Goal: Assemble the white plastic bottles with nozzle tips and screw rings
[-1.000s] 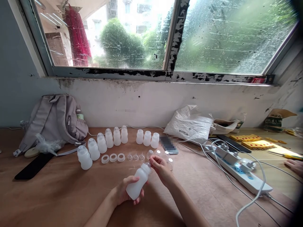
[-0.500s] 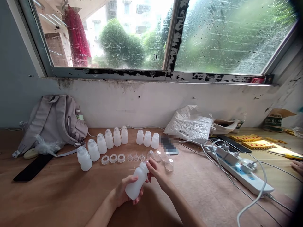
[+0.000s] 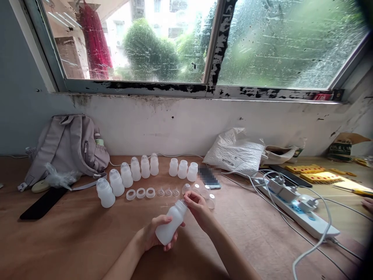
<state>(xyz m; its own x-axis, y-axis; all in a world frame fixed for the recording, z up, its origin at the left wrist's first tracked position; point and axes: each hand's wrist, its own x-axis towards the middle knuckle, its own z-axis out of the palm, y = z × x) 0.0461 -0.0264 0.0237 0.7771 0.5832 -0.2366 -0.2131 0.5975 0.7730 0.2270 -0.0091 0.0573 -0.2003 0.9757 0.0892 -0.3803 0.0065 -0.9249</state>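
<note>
The left hand [image 3: 152, 232] clasps a tilted baby bottle [image 3: 171, 225]; at its mouth, the right hand's [image 3: 200, 210] grip is indistinct.

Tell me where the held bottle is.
In the head view, the bottle is low and slightly left of centre, tilted in the left hand, its neck at the right hand, nearer the camera than the rings.
</note>
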